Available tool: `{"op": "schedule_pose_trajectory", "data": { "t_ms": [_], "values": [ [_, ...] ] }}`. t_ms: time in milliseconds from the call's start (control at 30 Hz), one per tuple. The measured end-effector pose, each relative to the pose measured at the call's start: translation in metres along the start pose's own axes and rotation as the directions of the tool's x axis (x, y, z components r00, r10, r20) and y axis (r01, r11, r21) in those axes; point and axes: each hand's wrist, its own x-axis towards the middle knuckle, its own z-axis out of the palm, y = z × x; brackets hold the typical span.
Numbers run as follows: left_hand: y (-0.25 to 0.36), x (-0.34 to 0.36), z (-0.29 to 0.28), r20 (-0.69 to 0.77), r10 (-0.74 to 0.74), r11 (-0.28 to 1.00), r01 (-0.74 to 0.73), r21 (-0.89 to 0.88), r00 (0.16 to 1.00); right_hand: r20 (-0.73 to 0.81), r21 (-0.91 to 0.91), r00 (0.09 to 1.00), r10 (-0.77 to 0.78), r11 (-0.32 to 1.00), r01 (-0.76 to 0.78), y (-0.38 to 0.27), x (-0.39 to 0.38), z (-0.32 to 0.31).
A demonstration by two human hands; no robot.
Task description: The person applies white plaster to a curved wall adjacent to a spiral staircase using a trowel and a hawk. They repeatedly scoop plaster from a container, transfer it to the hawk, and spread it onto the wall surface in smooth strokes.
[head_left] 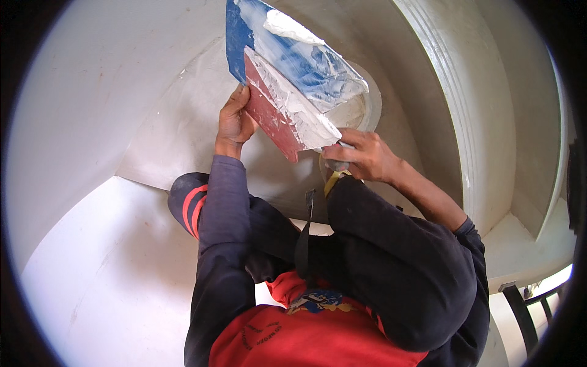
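Observation:
My left hand [235,119] is closed on the near left edge of a blue flat putty board [235,46], its thumb uppermost. White putty [293,27] is smeared over the board and lies thicker near its far edge. In front of it, a dark red flat putty spreader [272,116] is tilted against the board, with a thick band of putty along its upper edge. My right hand [370,156] is closed at the spreader's right end, fingers bent around it; the grip itself is partly hidden. Below the board, a round bucket [373,107] shows only its right rim and pale contents.
Smooth pale curved walls [92,79] rise on the left. On the right stands a stepped curved moulding [452,104]. My bent knees [391,244] are close beneath my hands. A black metal railing [523,318] is at the lower right. A yellow strip [333,182] shows under my right hand.

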Motion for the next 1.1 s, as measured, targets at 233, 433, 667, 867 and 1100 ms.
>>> {"op": "schedule_pose_trajectory", "data": {
  "t_ms": [233, 433, 667, 867, 1100],
  "values": [
    [-0.004, 0.004, 0.003, 0.012, -0.002, 1.000, 0.002, -0.017, 1.000, 0.028, 0.010, 0.999, 0.030, 0.999, -0.030, -0.004, -0.019, -0.009],
    [-0.016, 0.017, 0.008, 0.055, -0.073, 0.997, 0.072, 0.010, 0.996, -0.071, -0.018, 0.996, 0.057, 0.998, -0.059, 0.001, -0.014, -0.028],
    [-0.020, 0.020, 0.015, -0.083, -0.056, 0.997, 0.060, 0.057, 0.995, -0.048, 0.005, 0.997, 0.067, 0.998, -0.067, 0.008, -0.018, -0.019],
    [-0.020, 0.020, 0.019, -0.013, -0.066, 0.998, 0.067, 0.008, 0.998, -0.291, 0.052, 0.906, 0.306, 0.951, -0.305, 0.007, -0.033, -0.022],
    [-0.020, 0.013, 0.013, -0.005, -0.061, 0.997, 0.061, 0.047, 0.998, -0.424, 0.181, 0.686, 0.591, 0.798, -0.575, 0.029, -0.009, -0.028]
  ]
}}
